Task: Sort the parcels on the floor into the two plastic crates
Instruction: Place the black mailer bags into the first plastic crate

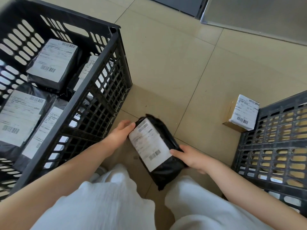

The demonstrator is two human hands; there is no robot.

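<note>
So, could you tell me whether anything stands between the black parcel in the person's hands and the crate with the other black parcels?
Only the crate's own near wall, which the black parcel would have to be lifted over. The left hand and right hand hold it low over the floor beside the left crate; the gap between shows only bare tile.

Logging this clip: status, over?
Both hands, left and right, grip black parcel. Cardboard box waits on floor. Nothing blocking.

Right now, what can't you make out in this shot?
- Head view: label text on the black parcel, blurred.
- Right crate: contents hidden by its wall, cut by the frame edge.
- Left crate: lower parcels covered by upper ones.
- Right hand: fingers hidden behind the parcel.
</note>
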